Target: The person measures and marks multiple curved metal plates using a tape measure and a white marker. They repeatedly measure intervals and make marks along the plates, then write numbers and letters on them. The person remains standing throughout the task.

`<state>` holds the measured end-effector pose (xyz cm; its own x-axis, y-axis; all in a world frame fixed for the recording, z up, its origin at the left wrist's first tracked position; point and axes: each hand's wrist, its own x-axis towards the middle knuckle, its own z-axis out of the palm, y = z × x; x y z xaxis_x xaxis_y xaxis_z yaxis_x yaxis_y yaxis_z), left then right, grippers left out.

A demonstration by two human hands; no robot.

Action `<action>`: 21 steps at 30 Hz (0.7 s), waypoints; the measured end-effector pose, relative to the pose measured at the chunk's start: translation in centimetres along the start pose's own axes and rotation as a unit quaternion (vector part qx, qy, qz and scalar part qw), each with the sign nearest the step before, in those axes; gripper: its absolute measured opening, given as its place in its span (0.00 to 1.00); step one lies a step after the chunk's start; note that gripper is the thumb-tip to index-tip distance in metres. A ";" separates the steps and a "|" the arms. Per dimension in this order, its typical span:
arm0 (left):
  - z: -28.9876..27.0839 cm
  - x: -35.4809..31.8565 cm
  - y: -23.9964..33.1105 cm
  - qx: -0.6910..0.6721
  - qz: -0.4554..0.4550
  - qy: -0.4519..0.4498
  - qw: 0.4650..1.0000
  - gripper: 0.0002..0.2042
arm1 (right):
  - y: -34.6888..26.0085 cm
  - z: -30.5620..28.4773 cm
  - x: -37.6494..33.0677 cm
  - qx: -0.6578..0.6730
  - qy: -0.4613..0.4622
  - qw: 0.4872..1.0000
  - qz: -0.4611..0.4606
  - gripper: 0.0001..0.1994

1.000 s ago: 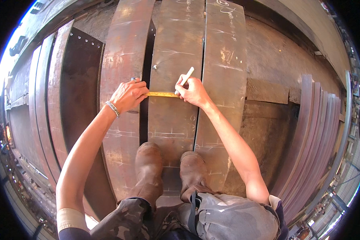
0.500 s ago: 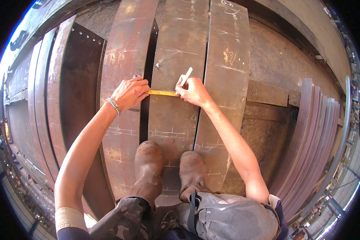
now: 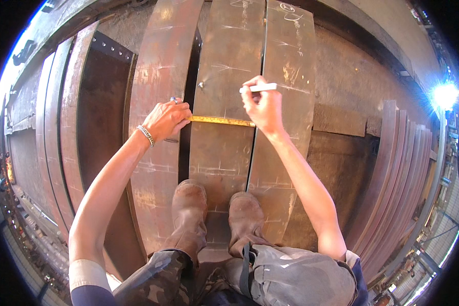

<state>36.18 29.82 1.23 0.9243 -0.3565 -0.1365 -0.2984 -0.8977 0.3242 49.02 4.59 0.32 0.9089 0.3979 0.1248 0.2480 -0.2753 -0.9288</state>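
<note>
The yellow tape measure [image 3: 222, 121] lies stretched left to right across the middle rusty steel plate [image 3: 224, 153], just beyond the person's boots [image 3: 217, 211]. The left hand [image 3: 166, 120] is closed over its left end at the gap between plates; the right hand [image 3: 262, 107] pins the right end while pinching a white chalk marker [image 3: 258, 87] between the fingers. If either hand eases off, the tape could slide or sag into the dark gap and spoil the reading. With chalk and tape in one hand, the mark may land off the line
</note>
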 end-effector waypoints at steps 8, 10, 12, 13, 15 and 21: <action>-7.6 -0.2 -2.4 0.054 0.058 0.009 0.997 0.07 | -13.0 -14.3 3.8 0.009 0.023 0.997 -0.068 0.05; -10.6 -1.0 -3.2 0.036 0.005 -0.024 0.999 0.06 | -16.0 -17.9 4.4 -0.036 0.029 0.995 -0.083 0.04; -12.4 -3.1 -5.0 0.006 -0.040 -0.052 0.998 0.06 | -19.4 -19.5 4.5 -0.081 0.023 0.992 -0.090 0.04; -12.9 -4.3 -5.9 -0.013 -0.054 -0.065 0.996 0.06 | -20.5 -19.7 4.5 -0.107 0.016 0.990 -0.090 0.04; -12.6 -7.0 -7.4 -0.055 -0.078 -0.059 0.994 0.06 | -22.9 -19.0 4.5 -0.171 -0.019 0.981 -0.092 0.04; -7.2 -12.1 -10.5 -0.058 -0.090 -0.058 0.993 0.07 | -24.7 -13.9 5.7 -0.259 -0.107 0.954 -0.106 0.05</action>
<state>29.84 45.43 6.23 0.9247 -0.2258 -0.3066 -0.0946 -0.9162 0.3894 52.77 1.52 28.86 0.7447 0.6470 0.1640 0.6010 -0.5432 -0.5862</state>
